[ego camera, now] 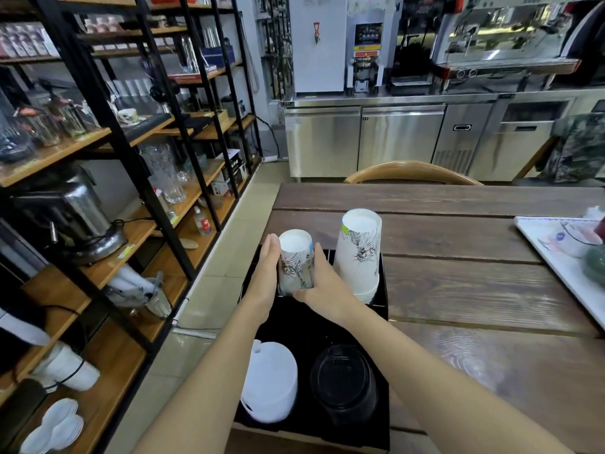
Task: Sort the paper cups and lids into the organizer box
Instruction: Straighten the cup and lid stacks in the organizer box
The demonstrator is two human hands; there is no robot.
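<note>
A black organizer box (383, 309) sits at the left end of the wooden table. In its far left compartment stands an upside-down stack of small printed paper cups (296, 262). My left hand (266, 273) presses flat against its left side and my right hand (322, 283) wraps its right side and base. A taller upside-down stack of printed cups (360, 253) fills the far right compartment. A stack of white lids (271, 381) lies in the near left compartment and a stack of black lids (343, 385) in the near right one.
A white tray (556, 253) with items lies at the table's right edge. A wooden chair back (412, 172) stands beyond the table. Black metal shelving (114, 142) with glassware, a kettle and more cups runs along the left, across a tiled aisle.
</note>
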